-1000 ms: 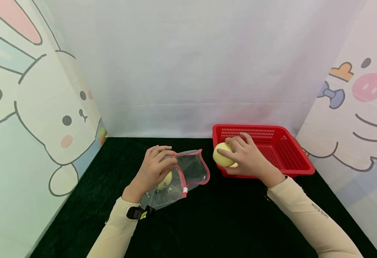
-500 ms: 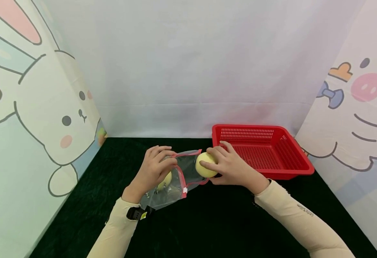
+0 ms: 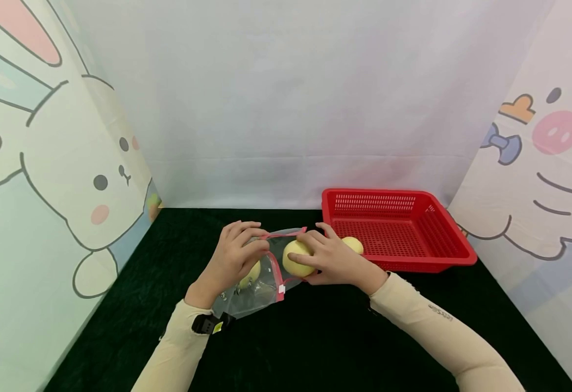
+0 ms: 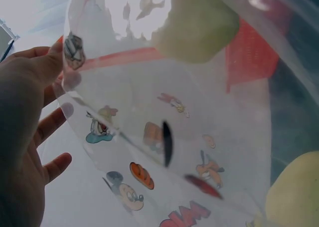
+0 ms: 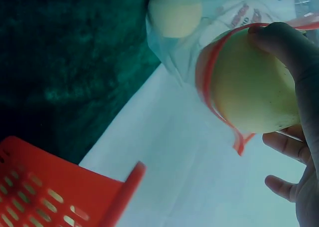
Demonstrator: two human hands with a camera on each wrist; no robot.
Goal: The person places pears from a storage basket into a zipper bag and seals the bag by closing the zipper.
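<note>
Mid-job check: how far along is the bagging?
Done: one round yellow piece shows inside the clear bag, whose mouth is open.
In hand: the right hand holds a second piece at that mouth, while the left hand grips the bag's edge.
Left to do: a third piece appears to sit in the red basket, so bagging it and closing the bag likely remain.

On the dark green cloth-covered surface (image 3: 325,337), it's the clear plastic zip bag with red edging (image 3: 261,295) on the left, the rectangular red plastic basket (image 3: 418,263) to its right, and the white cloth backdrop (image 3: 266,109) behind both. One round pale yellow fruit (image 3: 253,274) sits inside the bag, beside the left hand (image 3: 231,255); a second round pale yellow fruit (image 3: 295,259) is at the bag's mouth, in the right hand (image 3: 339,260); a third round pale yellow fruit (image 3: 354,244) shows at the basket's near left corner!
</note>
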